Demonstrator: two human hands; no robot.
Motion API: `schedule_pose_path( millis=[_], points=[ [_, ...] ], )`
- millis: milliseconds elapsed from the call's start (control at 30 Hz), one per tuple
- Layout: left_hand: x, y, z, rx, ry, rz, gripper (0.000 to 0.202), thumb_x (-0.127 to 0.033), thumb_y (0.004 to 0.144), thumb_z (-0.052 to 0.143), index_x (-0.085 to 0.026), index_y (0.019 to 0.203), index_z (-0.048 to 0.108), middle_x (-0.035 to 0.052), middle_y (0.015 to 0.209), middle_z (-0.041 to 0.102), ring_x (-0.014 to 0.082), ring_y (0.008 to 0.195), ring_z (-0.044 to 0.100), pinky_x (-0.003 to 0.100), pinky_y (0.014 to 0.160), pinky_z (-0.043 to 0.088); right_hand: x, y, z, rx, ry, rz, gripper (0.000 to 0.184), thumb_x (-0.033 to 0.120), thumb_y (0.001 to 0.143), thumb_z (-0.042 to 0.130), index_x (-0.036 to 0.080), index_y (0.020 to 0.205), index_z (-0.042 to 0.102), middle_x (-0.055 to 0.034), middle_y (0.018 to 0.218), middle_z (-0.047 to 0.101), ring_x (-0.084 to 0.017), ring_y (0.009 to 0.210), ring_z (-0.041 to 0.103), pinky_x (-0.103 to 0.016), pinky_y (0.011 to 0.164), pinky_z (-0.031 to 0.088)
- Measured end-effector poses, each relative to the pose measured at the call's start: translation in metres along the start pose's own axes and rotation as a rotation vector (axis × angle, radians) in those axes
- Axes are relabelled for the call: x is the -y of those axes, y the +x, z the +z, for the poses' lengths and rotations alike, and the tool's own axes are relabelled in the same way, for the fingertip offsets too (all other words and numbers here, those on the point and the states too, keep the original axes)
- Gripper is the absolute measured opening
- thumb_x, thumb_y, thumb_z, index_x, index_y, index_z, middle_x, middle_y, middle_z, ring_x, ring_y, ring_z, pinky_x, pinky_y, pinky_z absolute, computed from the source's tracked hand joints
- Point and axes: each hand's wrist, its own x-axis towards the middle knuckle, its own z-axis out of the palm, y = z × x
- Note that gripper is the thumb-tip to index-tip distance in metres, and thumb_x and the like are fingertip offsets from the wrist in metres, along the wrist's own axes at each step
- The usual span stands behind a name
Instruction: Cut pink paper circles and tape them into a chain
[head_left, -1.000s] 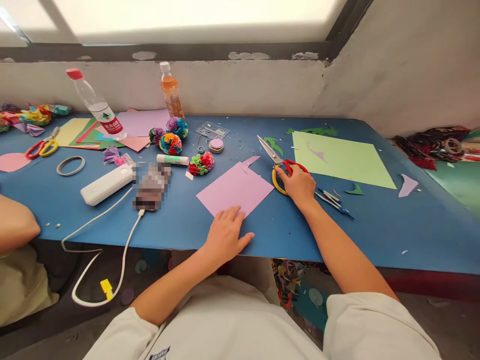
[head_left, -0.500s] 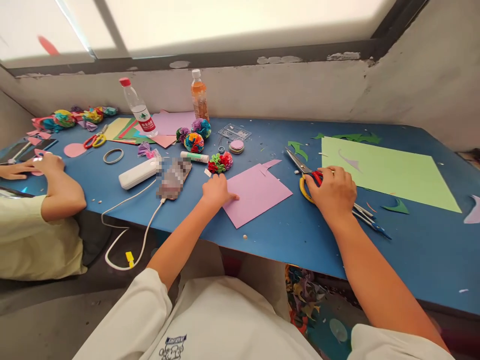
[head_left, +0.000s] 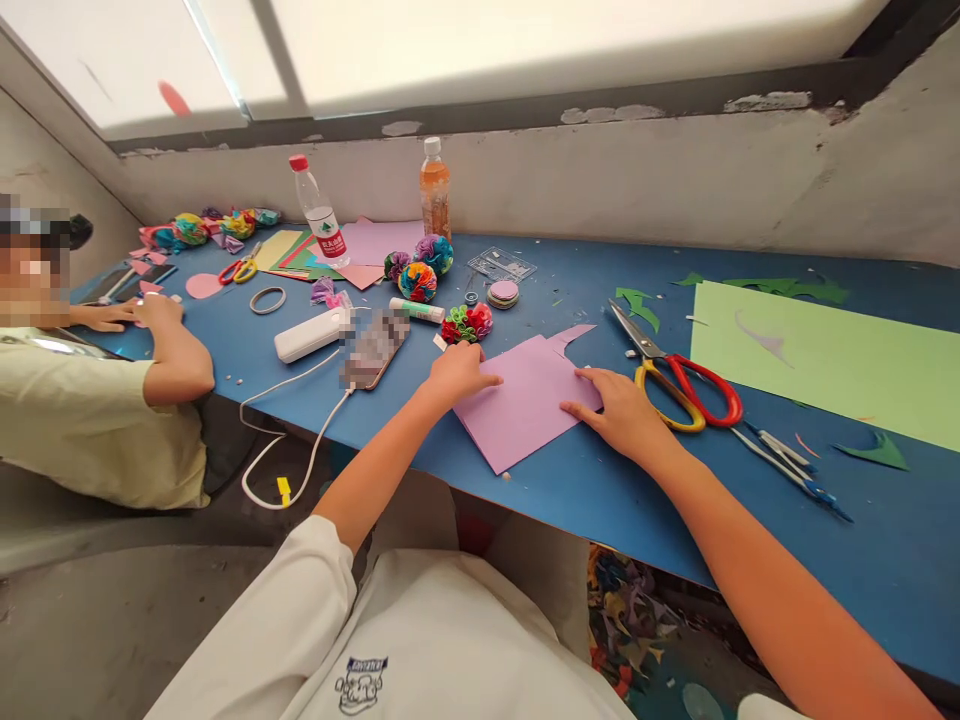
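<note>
A pink-purple sheet of paper (head_left: pixel 517 410) lies at the front of the blue table, with a narrow cut strip (head_left: pixel 576 338) at its far corner. My left hand (head_left: pixel 459 375) grips the sheet's left edge, thumb on top and the other fingers curled. On the right corner rests my right hand (head_left: pixel 622 405), its thumb and index finger stretched apart and touching the paper. Just beyond that hand lie large scissors (head_left: pixel 667 370) with one yellow and one red handle, blades parted, nobody holding them.
A compass-like tool (head_left: pixel 795 468) and light green paper (head_left: pixel 802 360) lie to the right. Leftward are a phone (head_left: pixel 379 350) on a white cable, a power bank (head_left: pixel 311 334), a glue stick (head_left: pixel 417 310) and two bottles. A co-worker's arm (head_left: pixel 176 350) rests at far left.
My right hand has let go of the scissors, leaving them on the table, and moved left onto the purple paper. My left hand stays on the sheet. The view has turned left.
</note>
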Motion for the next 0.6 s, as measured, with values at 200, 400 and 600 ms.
schedule_pose_path(
  millis=[200, 400, 600],
  points=[
    [0.003, 0.011, -0.004, 0.008, -0.16, 0.035, 0.068, -0.04, 0.075, 0.073, -0.009, 0.13, 0.05, 0.0179, 0.135, 0.056, 0.0318, 0.121, 0.056, 0.04, 0.096, 0.047, 0.015, -0.002, -0.001, -0.18, 0.396, 0.109, 0.07, 0.042, 0.075, 0.064, 0.019, 0.137, 0.043, -0.0152, 0.123, 0.057, -0.026, 0.092, 0.065, -0.042, 0.076, 0.057],
    [0.01, 0.036, -0.003, 0.051, -0.385, 0.291, 0.03, -0.024, 0.083, 0.063, -0.012, 0.11, 0.065, 0.0075, 0.115, 0.07, 0.0179, 0.107, 0.065, 0.025, 0.088, 0.051, 0.015, 0.0, -0.012, -0.327, 0.779, 0.064, 0.08, 0.047, 0.067, 0.077, 0.029, 0.137, 0.041, -0.0088, 0.113, 0.064, -0.026, 0.106, 0.064, -0.043, 0.086, 0.057],
    [0.028, 0.042, 0.009, -0.05, -0.444, 0.414, 0.03, -0.023, 0.09, 0.048, -0.011, 0.113, 0.063, 0.0091, 0.112, 0.071, 0.0173, 0.1, 0.068, 0.027, 0.081, 0.055, 0.008, 0.002, -0.002, -0.072, 0.692, 0.055, 0.052, 0.052, 0.079, 0.063, 0.02, 0.12, 0.062, -0.0104, 0.113, 0.072, -0.028, 0.102, 0.069, -0.046, 0.086, 0.058]
  ],
)
